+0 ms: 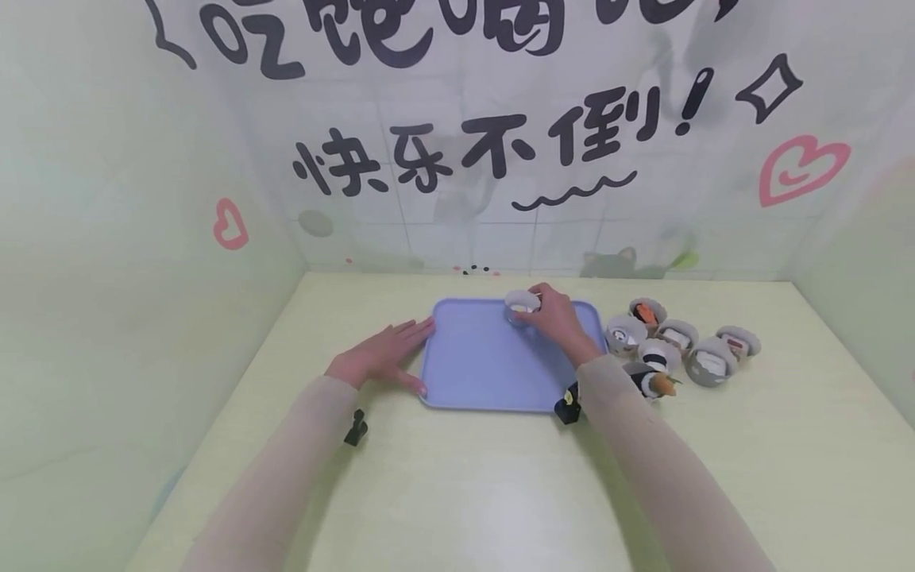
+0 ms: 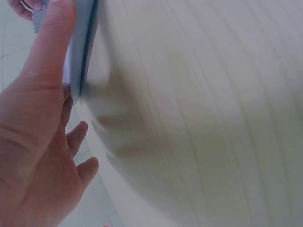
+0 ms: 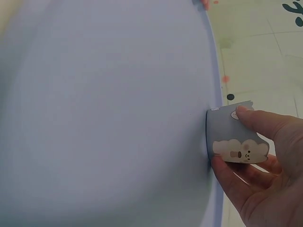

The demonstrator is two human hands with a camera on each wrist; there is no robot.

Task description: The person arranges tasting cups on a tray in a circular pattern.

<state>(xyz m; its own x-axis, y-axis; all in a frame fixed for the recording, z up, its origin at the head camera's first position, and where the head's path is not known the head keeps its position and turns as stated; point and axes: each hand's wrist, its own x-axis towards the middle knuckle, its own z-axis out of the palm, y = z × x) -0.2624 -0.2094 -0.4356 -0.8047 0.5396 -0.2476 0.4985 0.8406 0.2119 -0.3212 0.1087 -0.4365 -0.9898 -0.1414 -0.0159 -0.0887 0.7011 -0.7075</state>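
Observation:
A shallow lavender-blue tray (image 1: 486, 361) lies on the table in the head view. My right hand (image 1: 561, 318) holds a small paper cup (image 1: 516, 311) at the tray's far edge, thumb on one side and fingers on the other. In the right wrist view the cup (image 3: 227, 132) is grey-blue with a white cartoon bear, and its base touches the tray (image 3: 104, 104). Something pale is inside it, too small to tell. My left hand (image 1: 379, 355) lies at the tray's left side with straight fingers; its thumb touches the tray edge (image 2: 81, 52) in the left wrist view.
Several similar paper cups stand right of the tray, among them one with an orange piece (image 1: 646, 313) and a grey cup (image 1: 711, 365). A dark roll with an orange end (image 1: 663, 384) lies partly behind the right sleeve (image 1: 618, 397). A printed wall sheet (image 1: 465, 230) hangs behind the table.

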